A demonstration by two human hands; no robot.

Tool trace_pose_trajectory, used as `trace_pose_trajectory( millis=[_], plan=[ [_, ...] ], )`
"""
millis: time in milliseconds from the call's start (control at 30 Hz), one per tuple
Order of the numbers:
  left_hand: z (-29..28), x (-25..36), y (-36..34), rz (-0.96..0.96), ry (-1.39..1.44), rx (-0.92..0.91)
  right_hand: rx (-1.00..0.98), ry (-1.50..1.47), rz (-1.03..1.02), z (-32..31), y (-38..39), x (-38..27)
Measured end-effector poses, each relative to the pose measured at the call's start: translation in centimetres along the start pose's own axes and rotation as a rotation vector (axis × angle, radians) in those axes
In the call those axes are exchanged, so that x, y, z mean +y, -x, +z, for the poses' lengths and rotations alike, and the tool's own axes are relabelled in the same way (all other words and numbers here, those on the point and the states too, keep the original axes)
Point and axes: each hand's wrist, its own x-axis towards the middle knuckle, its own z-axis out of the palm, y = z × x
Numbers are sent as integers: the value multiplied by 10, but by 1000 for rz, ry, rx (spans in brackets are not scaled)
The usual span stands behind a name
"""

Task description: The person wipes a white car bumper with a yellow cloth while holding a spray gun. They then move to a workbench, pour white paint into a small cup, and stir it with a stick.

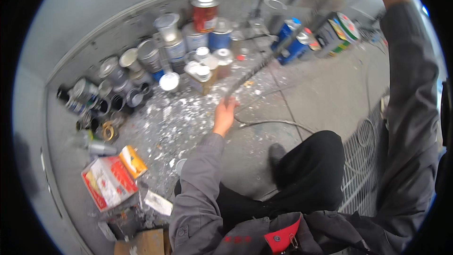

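My left hand (224,115) is closed round a long grey hose (264,63), which slants up from it toward the top right and is blurred there. A thinner length of hose (278,122) curves rightward over the paint-spattered floor (160,123) just beyond that hand. My right arm is raised along the right side; its bare wrist leaves the top edge, so the hand itself is out of view. My dark-trousered knee is bent below the hose.
Several paint cans (167,52) crowd along the back wall (108,16). Blue cans (295,49) and a large green-rimmed can (332,38) stand at right. Red-white (106,184) and cardboard (139,243) boxes lie lower left. A metal grating (358,179) holds coiled hose at right.
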Motion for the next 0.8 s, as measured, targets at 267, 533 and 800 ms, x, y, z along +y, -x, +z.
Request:
trace_pose_trajectory(
  millis=[267,533,800],
  plan=[
    [-101,-82,120,-18,-566,-682,-499,-120,144,119,112,102],
    [-48,107,216,-280,-1162,113,-1067,-308,364,248,271,159],
    [106,236,305,-39,-1141,1111,-1610,-411,421,310,455,140]
  ],
)
